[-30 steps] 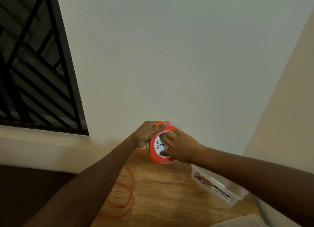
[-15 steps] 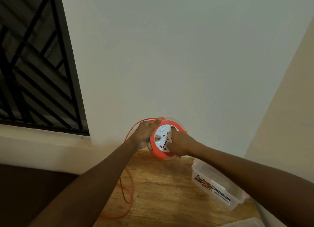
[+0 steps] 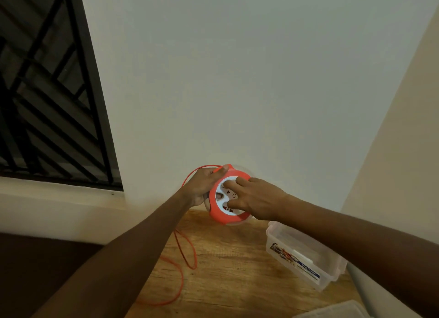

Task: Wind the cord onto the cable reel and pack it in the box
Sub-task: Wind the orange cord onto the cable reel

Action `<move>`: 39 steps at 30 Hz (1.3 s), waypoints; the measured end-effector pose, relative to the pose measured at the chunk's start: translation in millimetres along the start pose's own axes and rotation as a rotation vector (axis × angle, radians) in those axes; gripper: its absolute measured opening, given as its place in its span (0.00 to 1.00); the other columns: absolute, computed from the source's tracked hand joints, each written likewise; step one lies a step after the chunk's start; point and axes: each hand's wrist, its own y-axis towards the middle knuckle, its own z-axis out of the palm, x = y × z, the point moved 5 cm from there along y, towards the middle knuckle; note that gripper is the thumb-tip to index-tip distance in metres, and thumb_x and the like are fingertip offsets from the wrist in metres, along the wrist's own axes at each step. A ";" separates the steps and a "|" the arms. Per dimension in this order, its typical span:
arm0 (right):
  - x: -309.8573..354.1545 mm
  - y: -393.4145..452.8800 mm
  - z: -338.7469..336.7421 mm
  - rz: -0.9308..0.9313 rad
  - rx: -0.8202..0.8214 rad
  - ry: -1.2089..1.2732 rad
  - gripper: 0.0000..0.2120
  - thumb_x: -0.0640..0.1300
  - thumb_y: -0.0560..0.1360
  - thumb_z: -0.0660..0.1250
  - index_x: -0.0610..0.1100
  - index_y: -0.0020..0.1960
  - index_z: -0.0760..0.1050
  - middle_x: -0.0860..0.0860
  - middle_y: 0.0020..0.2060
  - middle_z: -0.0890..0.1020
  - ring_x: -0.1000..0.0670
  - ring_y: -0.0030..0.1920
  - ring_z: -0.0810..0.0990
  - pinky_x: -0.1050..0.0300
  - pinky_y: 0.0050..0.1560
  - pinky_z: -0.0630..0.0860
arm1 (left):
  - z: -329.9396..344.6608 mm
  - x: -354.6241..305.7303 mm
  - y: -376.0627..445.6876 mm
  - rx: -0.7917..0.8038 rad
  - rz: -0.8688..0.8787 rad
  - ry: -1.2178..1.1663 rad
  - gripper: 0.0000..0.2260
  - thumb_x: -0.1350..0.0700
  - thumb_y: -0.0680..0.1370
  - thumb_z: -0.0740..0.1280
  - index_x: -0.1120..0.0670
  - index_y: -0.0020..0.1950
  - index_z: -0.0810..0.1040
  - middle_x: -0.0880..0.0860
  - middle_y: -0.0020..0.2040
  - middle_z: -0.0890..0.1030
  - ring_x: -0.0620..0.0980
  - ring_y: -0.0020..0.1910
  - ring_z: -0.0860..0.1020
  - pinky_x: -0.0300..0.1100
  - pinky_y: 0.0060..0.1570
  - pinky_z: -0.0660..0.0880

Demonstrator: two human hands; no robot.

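Note:
An orange cable reel [image 3: 219,216] with a white socket face is held up above the wooden table [image 3: 237,270]. My left hand [image 3: 202,185] grips the reel's left rim, thumb on top, with the orange cord [image 3: 187,253] passing under that thumb. My right hand [image 3: 257,197] lies on the white face, its fingertips pressed into the face. The cord arcs out behind my left hand, then drops in loose loops onto the table. A clear plastic box [image 3: 306,258] with a printed label stands open to the right.
A white wall rises right behind the table, and a second wall closes in on the right. A barred window [image 3: 47,92] with a white sill is at the left. A translucent lid [image 3: 332,310] lies at the table's bottom right corner.
My right hand has turned round on the reel's face. The loose cord on the table has shifted, and a cord loop now arcs behind my left hand.

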 end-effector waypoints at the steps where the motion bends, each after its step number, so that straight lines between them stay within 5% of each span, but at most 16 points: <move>1: -0.2 -0.3 -2.7 -0.044 0.005 -0.024 0.36 0.49 0.62 0.82 0.51 0.67 0.73 0.41 0.66 0.72 0.40 0.61 0.74 0.46 0.51 0.79 | 2.3 0.3 -1.1 0.017 -0.003 0.027 0.12 0.42 0.80 0.67 0.49 0.57 0.80 0.54 0.52 0.87 0.57 0.50 0.86 0.49 0.47 0.85; 9: 8.1 -8.4 -17.0 -0.279 0.127 -0.224 0.28 0.47 0.62 0.82 0.46 0.60 0.80 0.45 0.68 0.73 0.40 0.61 0.76 0.43 0.53 0.80 | 10.6 -0.9 -6.0 0.076 -0.023 0.112 0.15 0.42 0.80 0.67 0.52 0.56 0.82 0.52 0.47 0.88 0.53 0.43 0.88 0.45 0.40 0.84; 20: 24.6 -5.1 -6.4 -0.119 0.222 -0.231 0.29 0.48 0.76 0.70 0.50 0.74 0.65 0.42 0.76 0.58 0.34 0.70 0.65 0.37 0.68 0.66 | 6.9 -0.2 -6.5 0.073 -0.013 0.131 0.15 0.42 0.79 0.68 0.52 0.57 0.82 0.55 0.50 0.88 0.56 0.47 0.87 0.49 0.45 0.85; 23: 20.3 -0.4 -0.5 -0.037 0.244 -0.242 0.34 0.52 0.76 0.69 0.56 0.76 0.55 0.38 0.73 0.62 0.35 0.65 0.71 0.39 0.65 0.68 | 4.3 2.1 -5.9 0.049 -0.022 0.077 0.12 0.43 0.79 0.69 0.50 0.55 0.82 0.55 0.49 0.88 0.58 0.47 0.87 0.53 0.51 0.85; 27: 13.5 4.8 3.1 0.135 0.219 -0.156 0.42 0.52 0.76 0.69 0.47 0.79 0.44 0.39 0.68 0.71 0.38 0.61 0.76 0.42 0.65 0.69 | 4.8 3.0 -4.1 0.022 -0.027 0.031 0.12 0.43 0.79 0.68 0.48 0.57 0.81 0.53 0.51 0.88 0.57 0.49 0.87 0.53 0.50 0.85; 30: 14.4 4.6 1.5 0.250 0.214 -0.032 0.38 0.51 0.80 0.63 0.41 0.79 0.44 0.38 0.72 0.67 0.37 0.66 0.73 0.43 0.69 0.65 | 7.8 -4.9 -4.3 0.026 -0.010 0.032 0.11 0.43 0.80 0.67 0.47 0.57 0.80 0.50 0.51 0.87 0.55 0.49 0.87 0.49 0.47 0.85; 39: 9.3 1.7 2.5 0.245 0.139 -0.037 0.40 0.51 0.76 0.69 0.42 0.78 0.50 0.39 0.67 0.73 0.38 0.59 0.79 0.43 0.62 0.73 | 5.2 -1.9 0.4 0.022 -0.021 0.029 0.15 0.42 0.78 0.68 0.49 0.59 0.81 0.54 0.55 0.87 0.58 0.51 0.87 0.54 0.52 0.84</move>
